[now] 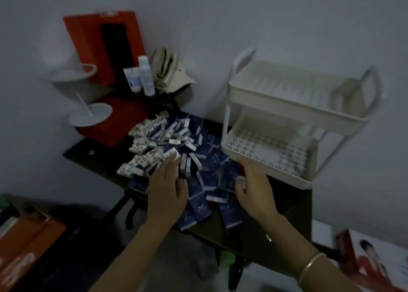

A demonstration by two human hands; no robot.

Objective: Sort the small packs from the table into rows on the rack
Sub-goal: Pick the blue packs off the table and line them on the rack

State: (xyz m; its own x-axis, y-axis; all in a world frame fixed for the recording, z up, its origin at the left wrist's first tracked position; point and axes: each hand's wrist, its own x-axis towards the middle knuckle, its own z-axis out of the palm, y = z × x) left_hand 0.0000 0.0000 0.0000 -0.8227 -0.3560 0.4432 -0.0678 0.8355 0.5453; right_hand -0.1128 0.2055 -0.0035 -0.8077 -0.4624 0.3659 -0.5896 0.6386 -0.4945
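A heap of small packs (pixel 176 146), dark blue ones and white patterned ones, covers the dark table (pixel 97 159). The white two-tier rack (pixel 293 115) stands on the table's right side, and both perforated shelves hold no packs. My left hand (pixel 165 185) lies flat on the near part of the heap, fingers spread. My right hand (pixel 254 188) hovers at the heap's right edge, just in front of the rack's lower shelf, with its thumb against a small white-ended pack (pixel 241 180). Whether it grips that pack is unclear in the blur.
Behind the heap stand a red box (pixel 103 46), a white bottle (pixel 146 75), a tube and a beige cap (pixel 170 71). A white round stand (pixel 81 97) rests on a red case at the left. Boxes sit on the floor at both lower corners.
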